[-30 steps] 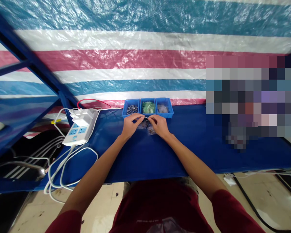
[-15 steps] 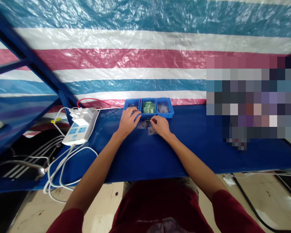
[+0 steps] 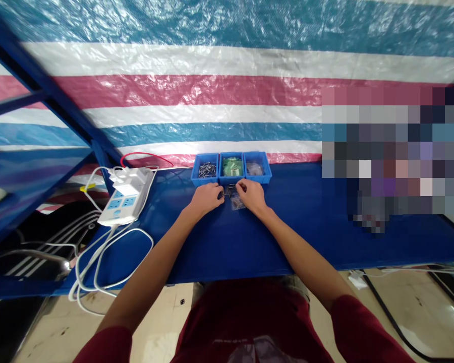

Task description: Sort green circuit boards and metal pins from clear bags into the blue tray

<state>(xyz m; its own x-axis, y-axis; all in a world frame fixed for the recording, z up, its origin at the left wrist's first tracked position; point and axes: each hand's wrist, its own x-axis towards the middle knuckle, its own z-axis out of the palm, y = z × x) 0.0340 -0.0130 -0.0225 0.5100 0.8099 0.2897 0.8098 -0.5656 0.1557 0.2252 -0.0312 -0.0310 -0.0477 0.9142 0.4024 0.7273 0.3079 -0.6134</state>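
Note:
My left hand (image 3: 207, 198) rests on the table just in front of the left bin, fingers curled together. What lies in its fingertips is hidden. My right hand (image 3: 251, 195) is closed in a pinch in front of the right bin, by a small dark and silvery piece (image 3: 231, 186); I cannot make out what it holds. Between the hands lies a small clear plastic bag (image 3: 237, 203) with brownish bits in it. Beyond them, the left blue bin (image 3: 194, 176) holds short metal pins (image 3: 207, 170), the middle bin green packets (image 3: 232, 167), the right bin clear bags (image 3: 254, 169).
A white power strip (image 3: 117, 216) with plugged-in chargers (image 3: 130, 180) and looped white cables (image 3: 98, 275) occupies the table's left side. A striped plastic sheet (image 3: 212, 91) hangs behind the blue tabletop (image 3: 227, 247). The right background is pixelated.
My hands were together at a small silvery piece, then parted. My left hand went over the left bin, then came back down beside the bags. My right hand has stayed nearly in place.

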